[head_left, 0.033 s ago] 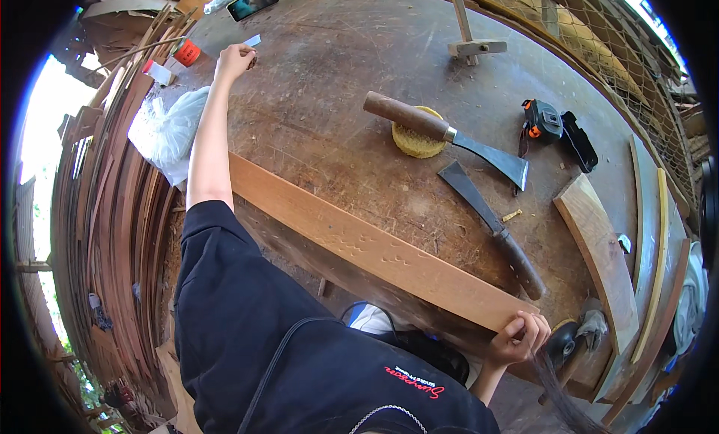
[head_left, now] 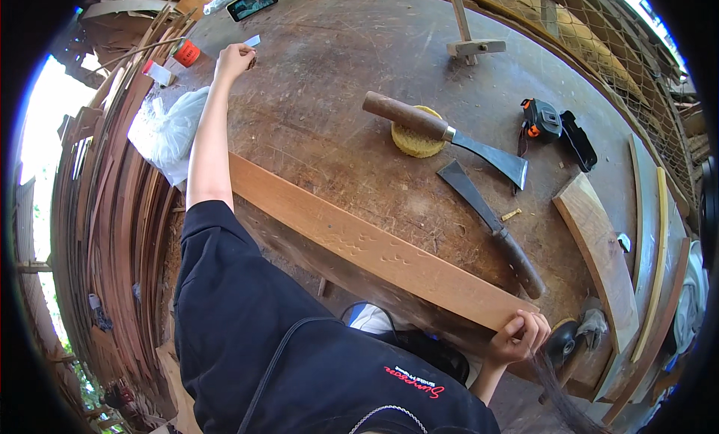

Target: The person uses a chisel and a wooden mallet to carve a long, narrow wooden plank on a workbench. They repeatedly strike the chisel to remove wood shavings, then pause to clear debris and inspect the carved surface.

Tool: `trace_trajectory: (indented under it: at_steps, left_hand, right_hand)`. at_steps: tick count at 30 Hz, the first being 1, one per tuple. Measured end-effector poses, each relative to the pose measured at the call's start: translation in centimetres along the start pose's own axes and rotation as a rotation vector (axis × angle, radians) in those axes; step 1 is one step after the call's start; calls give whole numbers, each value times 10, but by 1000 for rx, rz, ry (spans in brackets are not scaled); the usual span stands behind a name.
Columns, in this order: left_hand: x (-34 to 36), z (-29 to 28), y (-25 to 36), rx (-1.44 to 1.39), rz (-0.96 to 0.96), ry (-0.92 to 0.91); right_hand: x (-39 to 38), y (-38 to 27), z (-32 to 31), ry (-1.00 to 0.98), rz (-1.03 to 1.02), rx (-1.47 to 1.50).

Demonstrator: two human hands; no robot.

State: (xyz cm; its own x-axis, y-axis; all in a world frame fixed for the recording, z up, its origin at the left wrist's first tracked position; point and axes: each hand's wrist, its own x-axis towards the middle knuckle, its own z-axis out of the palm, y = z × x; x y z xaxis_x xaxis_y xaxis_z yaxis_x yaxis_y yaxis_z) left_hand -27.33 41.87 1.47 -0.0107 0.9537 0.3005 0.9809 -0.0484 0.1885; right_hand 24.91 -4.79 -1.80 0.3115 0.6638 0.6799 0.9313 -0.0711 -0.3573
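Observation:
A long reddish-brown wooden board [head_left: 359,239] lies along the near edge of the table, with shallow chip marks on its upper surface. The fingers of my right hand [head_left: 522,335] are curled against the board's right end, holding it. Far to the left, my left hand [head_left: 237,59] is stretched out over the table with its fingers closed; a small dark bit shows at the fingertips, too small to name. Beside that hand lies a small pale blue piece [head_left: 252,41]. Past the board, a wide-bladed chisel [head_left: 408,116] rests on a round yellow pad [head_left: 416,142]. Nearer is a dark-bladed knife [head_left: 479,202] with a wooden handle.
A wooden marking gauge [head_left: 476,47], a black-and-orange device [head_left: 543,121] and a curved wood piece [head_left: 599,254] lie to the right. At left are a plastic bag [head_left: 171,131], a red can [head_left: 186,53] and stacked wooden strips [head_left: 112,209]. A phone [head_left: 252,2] stands at the back.
The picture on the phone's screen differs. My hands and the board have not visibly moved.

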Motion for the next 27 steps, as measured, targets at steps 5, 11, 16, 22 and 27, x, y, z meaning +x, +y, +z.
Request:
trace_trajectory:
  at_steps: [5, 11, 16, 22, 27]
  left_hand:
    - [9, -1, 0, -191, -96, 22]
    - [17, 1, -18, -330, -113, 35]
    - [10, -5, -16, -238, -125, 72]
    - [-14, -13, 13, -81, -12, 80]
    - [-32, -16, 12, 199, 216, 373]
  right_hand:
    - [0, 1, 1, 1, 3, 6]
    - [-1, 0, 0, -24, 29, 62]
    - [0, -1, -1, -27, 23, 68]
    - [0, -2, 0, 0, 30, 96]
    - [2, -3, -1, 7, -1, 126]
